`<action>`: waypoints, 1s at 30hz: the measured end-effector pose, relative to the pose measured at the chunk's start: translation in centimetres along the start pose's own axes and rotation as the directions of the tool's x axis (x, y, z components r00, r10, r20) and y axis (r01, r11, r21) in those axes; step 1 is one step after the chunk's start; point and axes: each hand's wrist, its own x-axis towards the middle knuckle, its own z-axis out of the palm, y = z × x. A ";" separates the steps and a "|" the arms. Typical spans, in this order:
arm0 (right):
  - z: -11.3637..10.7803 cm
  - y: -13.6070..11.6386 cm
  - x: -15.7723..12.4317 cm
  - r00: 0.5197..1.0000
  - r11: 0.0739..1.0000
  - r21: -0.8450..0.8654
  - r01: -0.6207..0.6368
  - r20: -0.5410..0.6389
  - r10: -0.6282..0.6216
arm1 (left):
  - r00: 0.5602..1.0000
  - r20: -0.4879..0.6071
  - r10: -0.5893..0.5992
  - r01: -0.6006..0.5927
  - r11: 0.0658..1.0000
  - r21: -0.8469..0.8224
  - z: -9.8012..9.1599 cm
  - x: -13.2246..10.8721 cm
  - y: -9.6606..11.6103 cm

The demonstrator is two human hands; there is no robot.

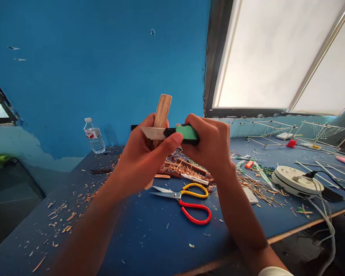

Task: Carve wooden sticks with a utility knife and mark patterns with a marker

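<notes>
A piece of wood (162, 109) stands nearly upright in my left hand (140, 157), whose fingers are wrapped round it. My right hand (209, 140) grips the green and black handle of a utility knife (186, 134). The knife's blade (153, 132) points left and lies across the front of the wood. My left thumb reaches to the handle near the blade's base. Below my hands, scissors (179, 195) with one yellow and one red handle lie spread on the blue table (149, 237).
Wood shavings (175, 166) and a white marker (194, 179) lie behind the scissors. At the back left is a water bottle (94, 136). A round power strip (297, 182) with cables sits at the right, near thin stick frames (271, 132). A blue wall (103, 57) rises behind.
</notes>
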 end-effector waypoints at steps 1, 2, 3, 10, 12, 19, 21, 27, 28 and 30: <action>0.0 -0.1 0.0 1.000 1.000 -0.011 -0.010 0.004 0.010 | 1.000 -0.018 0.006 -0.005 1.000 0.017 0.1 0.0 0.0; 0.0 -0.1 0.0 1.000 1.000 -0.019 -0.020 0.001 0.020 | 1.000 -0.028 0.013 -0.012 0.999 0.037 0.1 -0.1 -0.1; 0.1 -0.2 0.0 1.000 0.999 -0.026 -0.029 -0.005 0.028 | 0.999 -0.035 0.025 -0.023 0.998 0.058 0.1 -0.1 -0.1; 1.0 -0.2 0.0 0.988 0.982 -0.108 -0.153 0.012 0.155 | 0.987 -0.121 0.103 -0.062 0.950 0.306 0.1 0.2 -0.9; 1.6 0.0 0.0 0.978 0.972 -0.129 -0.198 0.042 0.205 | 0.985 -0.156 0.072 -0.028 0.963 0.270 0.4 0.5 -1.2; 7.0 1.7 0.2 0.921 0.933 -0.185 -0.309 0.187 0.342 | 0.950 -0.281 -0.137 0.159 0.986 0.056 0.1 3.6 -5.9; 9.1 2.1 -0.2 0.884 0.916 -0.199 -0.349 0.255 0.393 | 0.922 -0.340 -0.187 0.211 0.977 0.036 -0.7 4.9 -8.3; 13.1 3.8 -2.0 0.743 0.845 -0.178 -0.504 0.411 0.529 | 0.820 -0.423 -0.385 0.409 0.912 -0.036 -1.0 6.3 -14.2; 13.3 4.5 -1.8 0.717 0.822 -0.168 -0.544 0.415 0.560 | 0.816 -0.404 -0.415 0.435 0.899 -0.044 -0.5 5.9 -14.6; 13.3 6.5 -0.9 0.658 0.760 -0.149 -0.633 0.413 0.630 | 0.826 -0.314 -0.468 0.475 0.878 -0.059 0.7 5.1 -14.5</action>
